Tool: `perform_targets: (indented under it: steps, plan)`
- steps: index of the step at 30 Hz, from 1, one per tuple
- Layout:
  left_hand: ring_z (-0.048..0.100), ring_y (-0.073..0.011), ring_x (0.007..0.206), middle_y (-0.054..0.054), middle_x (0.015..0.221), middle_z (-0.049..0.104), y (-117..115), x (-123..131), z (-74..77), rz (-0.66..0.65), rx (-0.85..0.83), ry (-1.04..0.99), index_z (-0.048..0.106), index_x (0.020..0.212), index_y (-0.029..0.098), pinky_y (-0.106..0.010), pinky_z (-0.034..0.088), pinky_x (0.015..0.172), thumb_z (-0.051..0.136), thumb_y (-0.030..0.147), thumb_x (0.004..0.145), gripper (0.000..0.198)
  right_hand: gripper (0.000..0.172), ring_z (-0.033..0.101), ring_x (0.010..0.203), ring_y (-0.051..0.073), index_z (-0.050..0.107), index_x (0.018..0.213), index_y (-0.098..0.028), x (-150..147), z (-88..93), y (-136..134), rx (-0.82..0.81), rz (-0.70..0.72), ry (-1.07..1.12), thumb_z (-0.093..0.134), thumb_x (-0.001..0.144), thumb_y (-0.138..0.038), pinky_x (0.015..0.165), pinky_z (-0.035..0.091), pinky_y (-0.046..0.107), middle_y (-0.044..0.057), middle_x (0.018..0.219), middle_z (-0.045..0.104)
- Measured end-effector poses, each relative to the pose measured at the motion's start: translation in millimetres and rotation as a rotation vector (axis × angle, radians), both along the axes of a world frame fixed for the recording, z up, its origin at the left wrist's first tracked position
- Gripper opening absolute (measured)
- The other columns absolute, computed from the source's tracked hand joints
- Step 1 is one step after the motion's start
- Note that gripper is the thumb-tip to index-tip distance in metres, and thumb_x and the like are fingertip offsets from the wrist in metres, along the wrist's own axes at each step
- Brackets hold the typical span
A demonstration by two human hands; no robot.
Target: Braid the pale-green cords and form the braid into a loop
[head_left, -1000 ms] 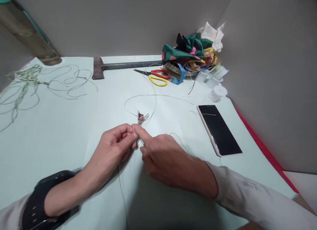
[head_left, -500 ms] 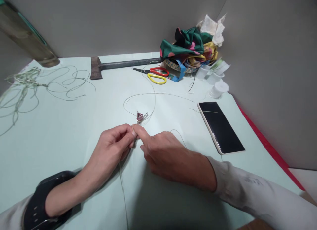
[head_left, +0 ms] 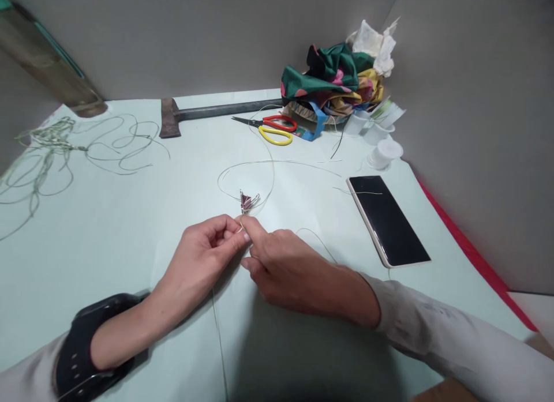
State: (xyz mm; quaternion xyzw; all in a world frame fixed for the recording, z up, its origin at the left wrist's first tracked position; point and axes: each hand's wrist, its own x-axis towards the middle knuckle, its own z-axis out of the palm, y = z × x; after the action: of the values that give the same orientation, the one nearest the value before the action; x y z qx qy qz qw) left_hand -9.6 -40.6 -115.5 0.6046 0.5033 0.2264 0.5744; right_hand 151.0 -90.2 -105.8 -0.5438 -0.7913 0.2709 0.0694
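Note:
A dark red binder clip [head_left: 246, 203] with wire handles lies on the pale table, just beyond my fingertips. Thin pale green cord [head_left: 241, 223] runs from the clip to my hands. My left hand [head_left: 208, 246] pinches the cord between thumb and index finger. Against it, my right hand [head_left: 285, 263] presses its index finger at the same spot, its other fingers curled; how it grips the cord is partly hidden. A loose end of cord [head_left: 220, 338] trails below my left hand toward the near edge, and another loops past the clip.
Behind the clip lie scissors [head_left: 277, 130] with red and yellow handles and a hammer [head_left: 170, 118]. A phone [head_left: 387, 220] rests at right, near white thread spools [head_left: 384, 154] and bunched colourful cloth [head_left: 333, 73]. Tangled green cords [head_left: 47, 154] spread at left.
My left hand has shifted slightly right, with its thumb now closer under the right index finger. A bit more cord shows between the fingertips. The clip stays in place.

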Motion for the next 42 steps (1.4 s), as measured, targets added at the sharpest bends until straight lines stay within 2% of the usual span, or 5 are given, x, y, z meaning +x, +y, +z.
perform_targets:
  steps: [9,19,29,34,42]
  plan:
    - [0.032,-0.0114,0.058,0.004,0.061,0.041,0,-2,2.9,-0.093,0.076,-0.004,0.055,0.066,0.02,-0.026,0.026,0.052,0.062,0.046,0.088,0.035,0.037,0.05,0.061,0.019,0.043,0.133,-0.009,2,-6.2,0,0.037,-0.004,-0.041,0.036,0.097,-0.014,0.058,0.033,0.036,0.013,0.105,0.07]
    - [0.038,-0.0129,0.058,0.003,0.06,0.047,3,0,1.5,-0.151,0.17,0.086,0.061,0.069,0.02,-0.026,0.027,0.052,0.061,0.04,0.084,0.026,0.037,0.038,0.056,0.015,0.048,0.124,-0.014,3,-1.7,12,-0.101,-0.019,0.102,0.041,0.088,-0.012,0.054,0.03,0.032,0.003,0.079,0.063]
    - [0.028,-0.0088,0.049,0.005,0.054,0.038,6,-5,-5.6,-0.091,0.035,-0.037,0.058,0.063,0.018,-0.026,0.019,0.046,0.061,0.046,0.09,0.039,0.033,0.046,0.063,0.017,0.052,0.131,-0.017,15,7.6,12,-0.198,-0.035,0.243,0.041,0.1,-0.022,0.064,0.033,0.031,-0.002,0.073,0.059]
    - [0.028,-0.0084,0.05,0.006,0.054,0.036,6,-6,-5.8,-0.082,0.022,-0.036,0.062,0.068,0.018,-0.025,0.019,0.045,0.064,0.049,0.088,0.038,0.03,0.059,0.079,0.018,0.059,0.129,-0.021,21,-2.6,18,-0.018,-0.043,0.128,0.037,0.108,-0.025,0.069,0.031,0.031,0.005,0.102,0.073]
    - [0.031,-0.0075,0.047,0.007,0.054,0.039,8,-2,-1.1,-0.04,-0.035,-0.042,0.057,0.07,0.019,-0.022,0.021,0.043,0.069,0.048,0.086,0.035,0.025,0.057,0.071,0.018,0.058,0.11,-0.021,15,-20.1,15,0.335,0.003,-0.14,0.037,0.104,-0.01,0.056,0.02,0.034,0.002,0.085,0.068]
